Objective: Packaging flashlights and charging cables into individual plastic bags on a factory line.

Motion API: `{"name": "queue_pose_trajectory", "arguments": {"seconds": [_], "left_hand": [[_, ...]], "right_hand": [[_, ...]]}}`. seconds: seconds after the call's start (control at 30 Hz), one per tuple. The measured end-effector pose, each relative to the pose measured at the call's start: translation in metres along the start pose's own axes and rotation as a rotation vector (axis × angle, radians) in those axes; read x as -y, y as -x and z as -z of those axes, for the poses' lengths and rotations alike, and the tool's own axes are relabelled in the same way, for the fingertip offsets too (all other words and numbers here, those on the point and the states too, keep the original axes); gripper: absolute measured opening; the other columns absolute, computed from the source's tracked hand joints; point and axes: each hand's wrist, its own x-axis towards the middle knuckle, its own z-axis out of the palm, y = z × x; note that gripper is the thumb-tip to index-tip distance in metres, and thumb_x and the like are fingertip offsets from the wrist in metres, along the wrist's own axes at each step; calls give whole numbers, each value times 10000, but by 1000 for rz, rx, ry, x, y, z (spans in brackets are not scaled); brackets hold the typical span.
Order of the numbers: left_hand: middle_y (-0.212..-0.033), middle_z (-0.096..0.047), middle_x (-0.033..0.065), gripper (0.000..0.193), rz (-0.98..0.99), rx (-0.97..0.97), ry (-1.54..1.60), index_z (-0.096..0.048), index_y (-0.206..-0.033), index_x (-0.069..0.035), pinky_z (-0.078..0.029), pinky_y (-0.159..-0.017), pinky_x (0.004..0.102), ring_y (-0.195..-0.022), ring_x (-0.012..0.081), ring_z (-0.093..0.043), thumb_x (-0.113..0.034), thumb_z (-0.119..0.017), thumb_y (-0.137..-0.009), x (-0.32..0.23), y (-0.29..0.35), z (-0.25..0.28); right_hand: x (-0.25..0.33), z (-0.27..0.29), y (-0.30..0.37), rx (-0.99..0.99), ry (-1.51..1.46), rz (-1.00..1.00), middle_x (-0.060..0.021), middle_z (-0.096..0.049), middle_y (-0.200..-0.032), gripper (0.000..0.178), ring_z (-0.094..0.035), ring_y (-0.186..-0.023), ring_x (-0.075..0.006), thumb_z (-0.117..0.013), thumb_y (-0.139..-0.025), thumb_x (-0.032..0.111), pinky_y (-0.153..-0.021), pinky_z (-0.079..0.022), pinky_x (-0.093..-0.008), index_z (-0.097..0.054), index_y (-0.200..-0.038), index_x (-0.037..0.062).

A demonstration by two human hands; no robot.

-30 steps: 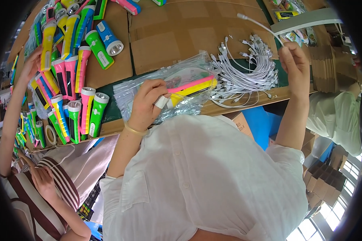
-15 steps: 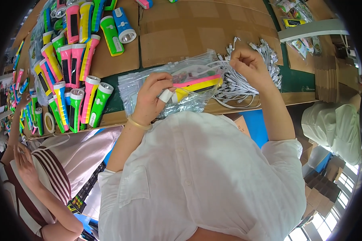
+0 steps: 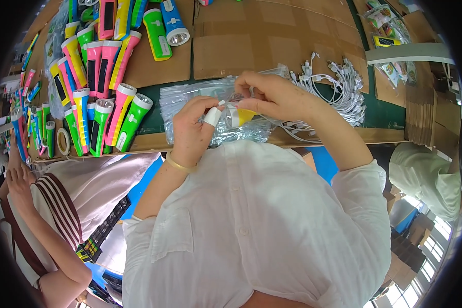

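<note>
The yellow torch [image 3: 246, 117] lies between the two hands over clear plastic bags [image 3: 175, 105] on the bench [image 3: 384, 113], its pale end toward the left hand [image 3: 191, 124], its long axis mostly hidden. The left fingers, just left of it, look pinched on clear plastic; the nearer right hand [image 3: 272, 96] curls over it, grip unclear, with white cables [image 3: 339, 97] farther right.

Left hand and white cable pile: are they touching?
Apart: the head view shows the right hand and clear bags between the left hand and white cable pile.
</note>
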Motion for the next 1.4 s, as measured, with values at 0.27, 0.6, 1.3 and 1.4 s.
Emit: {"name": "queue_pose_trajectory", "arguments": {"seconds": [0.27,0.6,1.3,1.4], "left_hand": [[-944,-707,108,201,-49,5,32,-700,-988,-19,-543,-739,298,-804,224,-666,70,-707,-808,2,2,0],[-1002,-697,128,124,-61,-50,63,-672,-977,8,-518,-860,357,-902,263,-659,-4,-685,-855,23,-18,5],[-970,-648,97,180,-277,152,-464,-681,-958,-58,-474,-847,440,-971,333,-589,-59,-729,-784,49,-47,-50],[-959,-651,96,178,-265,111,-435,-675,-959,-56,-468,-840,437,-965,329,-591,-66,-722,-787,50,-43,-51]], "right_hand": [[-12,-23,-10,-112,142,237,-125,-614,-838,193,-601,-737,-293,-732,-905,193,-644,-477,-357,-656,-970,28],[-71,25,70,-274,276,-14,-131,-673,-951,162,-659,-843,-296,-717,-909,132,-721,-513,-343,-664,-995,6],[-143,306,121,-1279,1122,-576,-149,-739,-1077,407,-706,-994,-373,-584,-966,445,-862,-550,-488,-634,-1256,165],[-95,214,62,-1007,800,-171,-158,-733,-1095,386,-704,-977,-384,-646,-949,353,-818,-562,-433,-644,-1245,107]]}}
